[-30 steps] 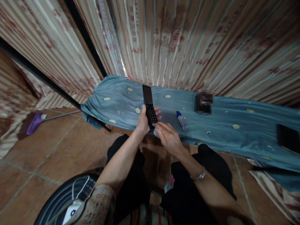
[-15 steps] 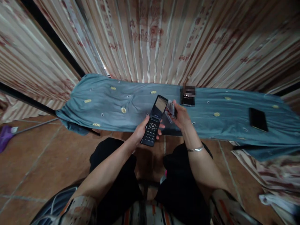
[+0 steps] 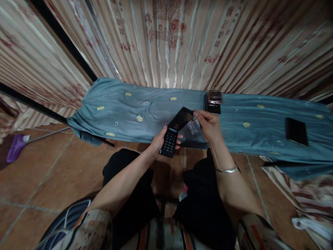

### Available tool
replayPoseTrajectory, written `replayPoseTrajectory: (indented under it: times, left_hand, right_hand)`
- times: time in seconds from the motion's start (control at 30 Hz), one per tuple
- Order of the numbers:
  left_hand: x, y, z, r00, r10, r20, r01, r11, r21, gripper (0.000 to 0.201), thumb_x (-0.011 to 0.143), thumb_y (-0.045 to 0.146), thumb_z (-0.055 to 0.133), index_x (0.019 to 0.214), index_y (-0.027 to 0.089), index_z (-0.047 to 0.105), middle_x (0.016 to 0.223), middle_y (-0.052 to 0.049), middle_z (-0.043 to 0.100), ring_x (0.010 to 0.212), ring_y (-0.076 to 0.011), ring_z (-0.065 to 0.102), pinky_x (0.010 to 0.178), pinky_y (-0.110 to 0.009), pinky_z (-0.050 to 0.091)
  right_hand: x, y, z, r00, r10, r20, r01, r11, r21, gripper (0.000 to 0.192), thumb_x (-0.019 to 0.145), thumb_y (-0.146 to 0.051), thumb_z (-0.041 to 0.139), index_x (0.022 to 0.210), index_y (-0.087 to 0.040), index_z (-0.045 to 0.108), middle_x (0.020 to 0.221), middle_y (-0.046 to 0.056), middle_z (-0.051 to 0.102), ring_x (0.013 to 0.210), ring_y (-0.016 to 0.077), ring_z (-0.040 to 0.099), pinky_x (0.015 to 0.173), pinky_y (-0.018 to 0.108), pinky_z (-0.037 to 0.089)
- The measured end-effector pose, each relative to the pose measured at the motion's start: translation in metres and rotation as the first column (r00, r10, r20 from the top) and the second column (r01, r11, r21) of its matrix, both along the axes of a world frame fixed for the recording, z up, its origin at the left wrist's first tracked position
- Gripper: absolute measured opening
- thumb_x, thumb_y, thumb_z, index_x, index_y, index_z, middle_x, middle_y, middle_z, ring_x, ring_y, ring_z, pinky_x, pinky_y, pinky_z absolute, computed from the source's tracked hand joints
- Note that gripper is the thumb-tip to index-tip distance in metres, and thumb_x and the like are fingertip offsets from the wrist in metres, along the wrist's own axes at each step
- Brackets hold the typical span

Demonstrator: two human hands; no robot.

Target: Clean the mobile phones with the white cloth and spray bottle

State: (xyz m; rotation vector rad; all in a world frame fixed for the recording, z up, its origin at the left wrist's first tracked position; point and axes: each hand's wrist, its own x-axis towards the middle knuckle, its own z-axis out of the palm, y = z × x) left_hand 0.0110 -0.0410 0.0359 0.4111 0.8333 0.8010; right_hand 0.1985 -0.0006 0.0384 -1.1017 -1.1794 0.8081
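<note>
A black flip phone (image 3: 170, 143), unfolded with its keypad facing up, is held in my left hand (image 3: 159, 139). My left thumb lies along its side and the fingertips show past the opposite edge. Its lid tilts up and right, the screen looking dark. My right hand (image 3: 206, 123) is closed, thumb and finger pinched at the lid's upper right corner. Below those fingers is a clear, crumpled-looking plastic piece (image 3: 193, 126); whether the right hand also holds it, I cannot tell.
A dark box-like item (image 3: 213, 108), partly blurred out, stands at the back of the blue cloth-covered bench (image 3: 151, 114). A flat black item (image 3: 296, 132) lies on the right. Patterned curtains (image 3: 166, 52) hang behind. A purple broom (image 3: 17, 147) is on the tiled floor at left.
My right hand has come up to the lid's corner from beside the phone. The screen, which showed a light reflection, now looks dark. The view has shifted slightly.
</note>
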Motion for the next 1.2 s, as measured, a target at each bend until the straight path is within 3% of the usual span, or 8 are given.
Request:
replayPoseTrajectory:
  times: [0.2,0.4,0.53,0.73,0.87,0.97,1.1,1.2]
  left_hand:
    - [-0.002,0.008,-0.003,0.989,0.128,0.079,-0.121,0.989,-0.089,0.063,0.103,0.049,0.021,0.122,0.005,0.062,0.079,-0.012,0.074,0.064,-0.0184,0.070,0.066,-0.033,0.059]
    - [-0.010,0.015,0.004,0.971,0.222,0.085,-0.210,0.969,-0.130,0.070,0.099,0.060,0.025,0.122,0.006,0.065,0.084,-0.012,0.075,0.075,-0.0227,0.072,0.078,-0.037,0.058]
    - [-0.015,0.017,0.010,0.969,0.215,0.125,-0.206,0.975,-0.086,0.081,0.095,0.068,0.019,0.125,0.006,0.064,0.096,-0.015,0.076,0.093,-0.0270,0.072,0.086,-0.041,0.057]
    - [-0.021,0.018,0.015,0.950,0.263,0.171,-0.248,0.963,-0.104,0.083,0.096,0.066,0.014,0.125,0.005,0.061,0.099,-0.018,0.075,0.099,-0.0282,0.072,0.090,-0.044,0.056]
    - [-0.026,0.020,0.014,0.929,0.326,0.177,-0.314,0.945,-0.095,0.079,0.096,0.067,0.020,0.119,0.005,0.062,0.095,-0.018,0.075,0.092,-0.0278,0.074,0.085,-0.043,0.058]
    - [-0.027,0.021,0.010,0.939,0.319,0.130,-0.306,0.946,-0.111,0.063,0.096,0.060,0.034,0.111,0.008,0.064,0.090,-0.016,0.076,0.083,-0.0265,0.074,0.078,-0.041,0.060]
    - [-0.021,0.018,0.003,0.955,0.288,0.074,-0.284,0.957,-0.067,0.026,0.088,0.032,0.050,0.098,0.012,0.064,0.080,-0.010,0.075,0.066,-0.0203,0.071,0.067,-0.034,0.059]
    - [-0.014,0.013,-0.004,0.969,0.244,0.019,-0.245,0.970,0.010,0.023,0.073,0.016,0.054,0.094,0.014,0.063,0.078,-0.005,0.073,0.063,-0.0159,0.068,0.063,-0.028,0.055]
  right_hand:
    - [-0.022,-0.031,0.014,0.933,0.052,0.356,-0.113,0.982,0.154,0.026,0.092,-0.044,0.062,0.096,-0.023,0.078,0.094,0.004,0.079,0.089,0.0213,0.073,0.083,0.035,0.057]
    - [-0.049,-0.060,0.007,0.712,-0.063,0.699,-0.268,0.896,0.355,0.026,0.100,-0.027,0.052,0.116,-0.021,0.072,0.111,0.010,0.075,0.102,0.0231,0.069,0.095,0.040,0.054]
    - [-0.060,-0.070,-0.002,0.595,-0.167,0.786,-0.348,0.828,0.440,0.030,0.099,-0.017,0.053,0.125,-0.016,0.067,0.115,0.013,0.073,0.099,0.0235,0.067,0.092,0.038,0.056]
    - [-0.062,-0.075,-0.004,0.495,-0.130,0.859,-0.449,0.808,0.381,0.033,0.099,-0.016,0.052,0.129,-0.016,0.064,0.118,0.014,0.071,0.101,0.0241,0.066,0.093,0.039,0.055]
    - [-0.063,-0.074,0.000,0.590,-0.060,0.805,-0.445,0.808,0.386,0.030,0.099,-0.017,0.054,0.126,-0.017,0.067,0.114,0.013,0.073,0.098,0.0222,0.067,0.091,0.037,0.056]
    - [-0.060,-0.067,0.003,0.736,0.041,0.676,-0.357,0.871,0.336,0.026,0.099,-0.023,0.053,0.119,-0.020,0.071,0.113,0.010,0.075,0.101,0.0212,0.069,0.093,0.037,0.056]
    - [-0.051,-0.045,-0.005,0.921,0.163,0.354,-0.196,0.979,0.059,0.029,0.096,-0.040,0.054,0.108,-0.024,0.075,0.107,0.005,0.078,0.100,0.0217,0.072,0.091,0.038,0.058]
    - [-0.046,-0.026,-0.019,0.978,0.202,0.058,-0.191,0.970,-0.148,0.040,0.087,-0.054,0.058,0.100,-0.022,0.077,0.090,0.004,0.079,0.084,0.0232,0.075,0.076,0.037,0.062]
